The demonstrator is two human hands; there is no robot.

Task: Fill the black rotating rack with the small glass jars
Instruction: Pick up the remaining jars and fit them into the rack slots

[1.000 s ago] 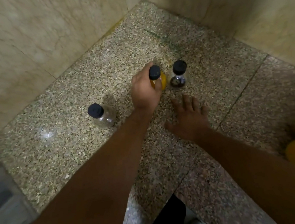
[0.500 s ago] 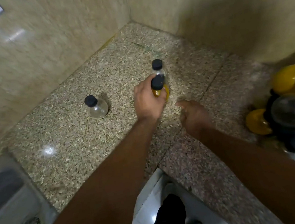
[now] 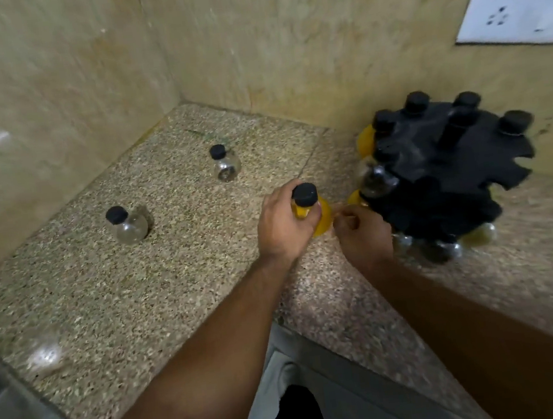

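The left hand (image 3: 282, 224) grips a yellow-filled jar (image 3: 309, 210) beside the black rack (image 3: 449, 169); the right hand (image 3: 362, 234), loosely curled, touches the rack's edge; next, the jar's neck needs a free slot.

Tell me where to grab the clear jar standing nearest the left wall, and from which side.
Grip the clear jar at its narrow neck just under the black cap, coming down from above. It stands upright on the counter, and its round, smooth belly would probably slip, while the cap's lip stops the fingers. Nothing stands close around it.
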